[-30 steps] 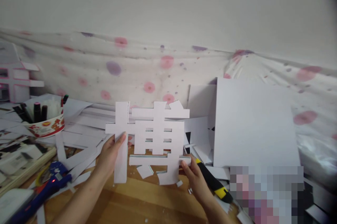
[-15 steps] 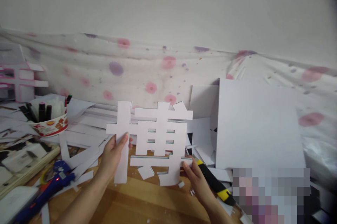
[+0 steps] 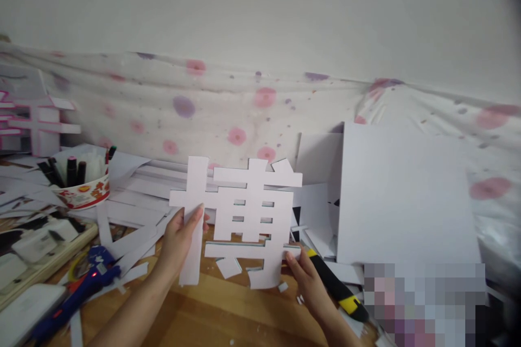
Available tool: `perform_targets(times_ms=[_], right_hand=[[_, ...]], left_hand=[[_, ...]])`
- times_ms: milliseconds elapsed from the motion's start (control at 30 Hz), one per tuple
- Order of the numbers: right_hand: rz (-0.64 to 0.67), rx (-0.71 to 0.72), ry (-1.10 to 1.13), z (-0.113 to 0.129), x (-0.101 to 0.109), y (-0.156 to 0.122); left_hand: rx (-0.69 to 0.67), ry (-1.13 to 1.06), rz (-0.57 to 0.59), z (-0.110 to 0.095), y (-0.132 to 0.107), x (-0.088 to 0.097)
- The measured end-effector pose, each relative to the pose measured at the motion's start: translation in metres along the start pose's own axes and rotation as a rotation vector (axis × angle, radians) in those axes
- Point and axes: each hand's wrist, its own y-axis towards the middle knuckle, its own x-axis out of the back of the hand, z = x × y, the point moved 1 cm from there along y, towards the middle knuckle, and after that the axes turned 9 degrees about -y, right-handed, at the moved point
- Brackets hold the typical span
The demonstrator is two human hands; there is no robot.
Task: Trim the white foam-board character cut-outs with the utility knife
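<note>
A white foam-board cutout (image 3: 254,216) shaped like a Chinese character stands upright before me over the wooden table. My left hand (image 3: 185,235) grips its left vertical stroke, thumb on the front face and fingers curling behind. At the lower right, my right hand (image 3: 303,271) pinches the end of a short horizontal stroke, its thumb in front. Just right of that hand lies a black and yellow utility knife (image 3: 336,284), partly hidden by the hand.
A blue glue gun (image 3: 83,292) with a red light lies at left beside a power strip (image 3: 61,249). Behind are a paper tub (image 3: 85,195) of markers and white strips (image 3: 138,206). A large white board (image 3: 407,195) leans against the flowered wall sheet (image 3: 220,113).
The whole view has shifted slightly, so everything appears a little farther right. Both hands keep their hold on the cutout, which stays nearly still.
</note>
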Motion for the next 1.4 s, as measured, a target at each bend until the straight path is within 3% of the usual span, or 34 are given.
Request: perform_targets(times_ms=[333,633,933,1267,1400], right_hand=[[0.012,0.025,-0.002,0.0,0.002,0.001],[-0.061,0.04,-0.013,0.002,0.0,0.0],[-0.014,0.05,-0.037,-0.002,0.004,0.003],[0.029,0.066,-0.024,0.007,0.002,0.002],[0.075,0.067,-0.045,0.012,0.007,0.0]], left_hand=[[0.026,-0.033,-0.023,-0.004,-0.003,-0.004],[0.025,-0.051,-0.016,0.001,-0.002,-0.002],[0.006,-0.039,0.034,0.002,-0.001,-0.001],[0.106,-0.072,-0.017,0.005,0.006,0.004],[0.105,-0.091,0.039,0.006,0.011,0.007]])
